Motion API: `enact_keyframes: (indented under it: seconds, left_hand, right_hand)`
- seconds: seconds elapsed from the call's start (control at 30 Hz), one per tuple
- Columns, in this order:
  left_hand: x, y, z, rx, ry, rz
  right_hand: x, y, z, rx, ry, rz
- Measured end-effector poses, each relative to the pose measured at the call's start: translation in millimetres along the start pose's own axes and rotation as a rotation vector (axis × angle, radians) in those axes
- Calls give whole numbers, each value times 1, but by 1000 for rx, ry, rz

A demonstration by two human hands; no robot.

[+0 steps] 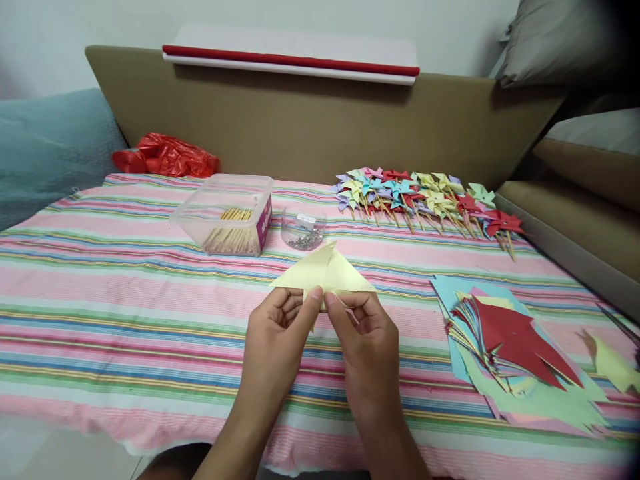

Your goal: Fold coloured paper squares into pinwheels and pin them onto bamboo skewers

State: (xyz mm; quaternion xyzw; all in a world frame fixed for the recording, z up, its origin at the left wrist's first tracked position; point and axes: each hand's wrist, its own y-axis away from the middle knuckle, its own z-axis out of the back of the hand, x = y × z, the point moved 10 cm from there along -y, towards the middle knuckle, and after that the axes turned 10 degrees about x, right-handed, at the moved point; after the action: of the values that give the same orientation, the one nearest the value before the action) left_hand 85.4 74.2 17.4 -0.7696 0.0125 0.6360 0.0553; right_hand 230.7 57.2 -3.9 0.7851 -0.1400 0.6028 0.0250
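Observation:
A pale yellow paper piece (327, 270), cut and partly folded like a pinwheel, is held up in front of me above the striped cloth. My left hand (280, 327) pinches its lower edge between thumb and curled fingers. On the other side my right hand (367, 330) grips the same paper, its thumb close to the left thumb near the middle. Two pointed corners spread out left and right, and one tip points up. Just beyond the paper stands a round clear container (303, 228) with small metal pins. To its left is a clear plastic box (225, 217) holding wooden sticks.
Finished paper pinwheels (400, 193) on sticks lie in a pile at the back right. Nearer on the right is a stack of cut coloured paper (515, 340), with scissors (620, 323) by the edge. A red plastic bag (167, 155) lies at the back left.

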Motion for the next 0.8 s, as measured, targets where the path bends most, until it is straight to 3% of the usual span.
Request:
enact_keyframes:
  seconds: [0.47,0.8]
  left_hand:
    - [5,0,1,-27,11,35]
    - [3,-5,11,-23,80,44]
  right_hand:
    - [-6,0,0,2,-22,-41]
    - [7,-4,-5,120,177,38]
